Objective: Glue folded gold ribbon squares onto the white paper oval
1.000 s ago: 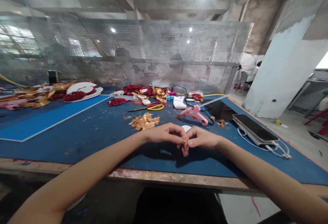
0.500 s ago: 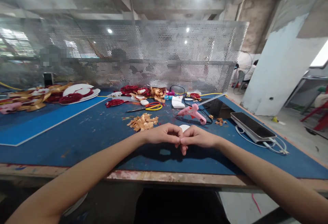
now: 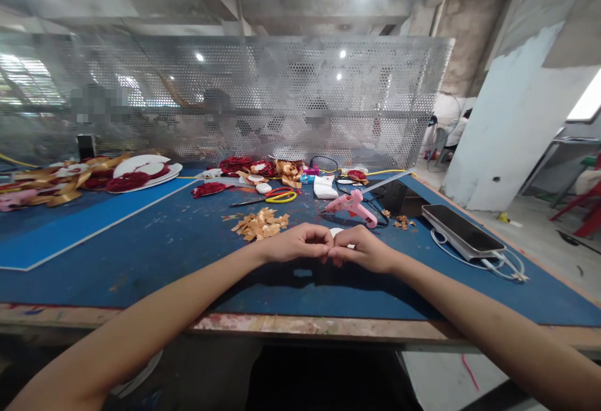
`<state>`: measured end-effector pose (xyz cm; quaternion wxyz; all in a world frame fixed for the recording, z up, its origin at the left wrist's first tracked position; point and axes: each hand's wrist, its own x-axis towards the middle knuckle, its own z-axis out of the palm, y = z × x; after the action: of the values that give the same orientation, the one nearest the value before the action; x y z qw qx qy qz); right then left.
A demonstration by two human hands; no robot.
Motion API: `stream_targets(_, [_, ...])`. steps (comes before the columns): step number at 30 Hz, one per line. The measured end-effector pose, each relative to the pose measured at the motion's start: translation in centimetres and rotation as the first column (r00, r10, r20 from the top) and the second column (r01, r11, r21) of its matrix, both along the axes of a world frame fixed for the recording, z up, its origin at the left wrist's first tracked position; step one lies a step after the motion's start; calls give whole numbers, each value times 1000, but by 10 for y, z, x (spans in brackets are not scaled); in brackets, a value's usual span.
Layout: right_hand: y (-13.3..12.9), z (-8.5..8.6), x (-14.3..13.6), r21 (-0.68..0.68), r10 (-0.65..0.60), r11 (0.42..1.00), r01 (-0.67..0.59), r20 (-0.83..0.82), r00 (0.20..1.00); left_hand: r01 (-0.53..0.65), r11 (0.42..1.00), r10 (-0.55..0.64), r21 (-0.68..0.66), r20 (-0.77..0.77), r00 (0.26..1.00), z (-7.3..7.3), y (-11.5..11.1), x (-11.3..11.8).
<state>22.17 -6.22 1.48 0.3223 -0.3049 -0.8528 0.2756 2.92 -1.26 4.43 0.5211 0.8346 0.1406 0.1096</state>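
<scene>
My left hand and my right hand meet above the near part of the blue tabletop, fingertips pinched together. Whatever sits between the fingertips is too small and covered to make out. A white round piece shows partly behind the hands. Just beyond my left hand lies a heap of gold ribbon scraps. A pink glue gun rests behind my right hand, a clear glue stick jutting from its back.
Scissors with yellow and red handles lie behind the scraps. To the right is a phone on a white block with a coiled cable. Red and gold ribbon pieces line the back, before a perforated metal screen. White discs lie at left.
The fingers of both hands have curled in closer together, and the right hand's lower fingers have drawn up. The view has shifted very slightly; the things on the table stay put.
</scene>
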Motion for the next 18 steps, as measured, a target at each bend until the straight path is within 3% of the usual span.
stream_targets(4, [5, 0, -2, -174, -134, 980, 95, -230, 964, -189, 982, 191, -26, 160, 968, 0, 0, 7])
stream_targets(8, [14, -1, -4, -279, -189, 959, 54, -482, 855, -330, 944, 316, 10, 269, 910, -2, 7, 10])
stream_targets(11, [18, -3, -4, -280, -194, 959, 52, -507, 840, -342, 938, 321, 47, 245, 915, -4, 13, 8])
stream_targets(18, [15, -5, -6, -274, -154, 961, 37, -418, 895, -339, 935, 317, 110, 176, 932, -8, 12, 8])
